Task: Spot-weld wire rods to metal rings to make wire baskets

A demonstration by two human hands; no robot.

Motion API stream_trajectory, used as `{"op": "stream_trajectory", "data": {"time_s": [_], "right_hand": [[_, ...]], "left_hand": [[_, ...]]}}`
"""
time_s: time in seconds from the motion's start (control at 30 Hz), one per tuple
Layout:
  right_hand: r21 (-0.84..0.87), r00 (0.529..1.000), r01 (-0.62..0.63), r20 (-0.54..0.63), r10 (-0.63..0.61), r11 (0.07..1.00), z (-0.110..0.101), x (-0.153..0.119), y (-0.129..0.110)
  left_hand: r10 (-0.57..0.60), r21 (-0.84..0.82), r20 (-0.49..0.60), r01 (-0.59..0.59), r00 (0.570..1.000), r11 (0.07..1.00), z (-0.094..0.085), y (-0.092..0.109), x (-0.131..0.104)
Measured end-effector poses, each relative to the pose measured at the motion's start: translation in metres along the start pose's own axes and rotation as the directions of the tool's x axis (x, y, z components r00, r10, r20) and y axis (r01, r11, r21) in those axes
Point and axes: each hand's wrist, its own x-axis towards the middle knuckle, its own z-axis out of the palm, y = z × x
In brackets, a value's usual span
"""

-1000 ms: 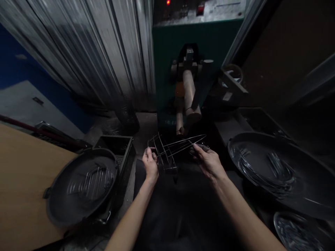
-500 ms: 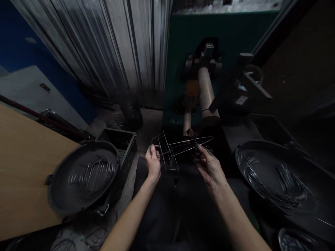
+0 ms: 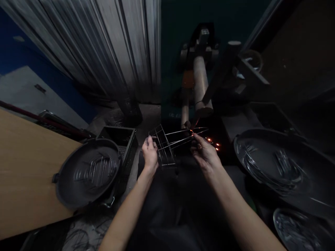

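Between both hands is a wire rack (image 3: pixel 164 142) of thin metal rods, held in front of the machine. My left hand (image 3: pixel 150 153) pinches its left end between thumb and fingers. On the other side, my right hand (image 3: pixel 205 150) is closed with thumb and fingertips on the rack's long wires, close to the glowing contact point. A spot-welding machine (image 3: pixel 200 83) with thick round arms stands straight ahead; the lower arm's tip (image 3: pixel 186 124) meets the wires. Orange sparks (image 3: pixel 213 143) fly just right of my right fingertips.
At the left, a dark round pan (image 3: pixel 86 195) holds bent wire pieces, beside a black crate (image 3: pixel 131 139). On the right, another large pan (image 3: pixel 264 139) contains bundled wires. A bowl of small metal parts (image 3: pixel 295 230) stands at the lower right. A wooden board (image 3: pixel 26 174) borders the left.
Both hands have moved the wire rack slightly forward to the machine's lower tip. A glow and orange sparks have appeared there. The camera view has shifted a little.
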Motion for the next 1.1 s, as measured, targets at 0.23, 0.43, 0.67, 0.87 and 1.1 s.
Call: {"op": "stream_trajectory", "data": {"time_s": [0.23,0.43,0.67,0.87,1.1], "right_hand": [[0.025,0.998,-0.025,-0.054,0.027,0.999,-0.019,-0.015,-0.004],[0.02,0.995,-0.009,-0.096,0.01,1.0,-0.027,-0.015,-0.004],[-0.473,0.906,0.416,0.287,-0.311,0.776,-0.014,-0.052,-0.003],[-0.64,0.676,0.733,0.642,-0.363,0.231,0.002,-0.045,-0.019],[-0.752,0.864,0.404,0.501,0.053,0.52,-0.027,0.0,-0.003]], "left_hand": [[-0.043,-0.07,-0.01,0.042,0.999,0.997,0.005,-0.001,0.004],[-0.001,-0.076,-0.036,-0.001,0.999,0.997,0.008,0.002,0.015],[0.041,-0.02,0.002,-0.041,0.999,0.999,0.007,0.004,0.011],[0.284,0.286,0.178,-0.326,0.942,0.901,-0.033,-0.03,-0.026],[0.295,0.37,0.609,-0.592,0.737,0.716,-0.082,-0.057,-0.039]]}}
